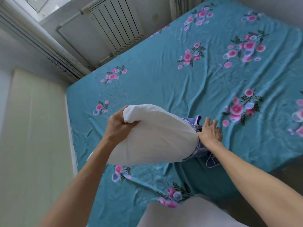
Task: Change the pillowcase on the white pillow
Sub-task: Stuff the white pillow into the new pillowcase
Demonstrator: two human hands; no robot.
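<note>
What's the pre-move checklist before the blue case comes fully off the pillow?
1. Left hand grips the white pillow at its bare corner: ok.
2. Right hand on the blue pillowcase: fingers spread, palm at the pillow's end; whether it grips the cloth: cannot tell.
3. Pillowcase mostly off: ok, it is bunched at the pillow's right end only.
4. Pillow lifted off the bed sheet on the left-hand side: ok.
5. Fresh pillowcase within reach: cannot tell, none clearly in view.
6. Bed surface beyond the pillow free for laying it down: ok.
</note>
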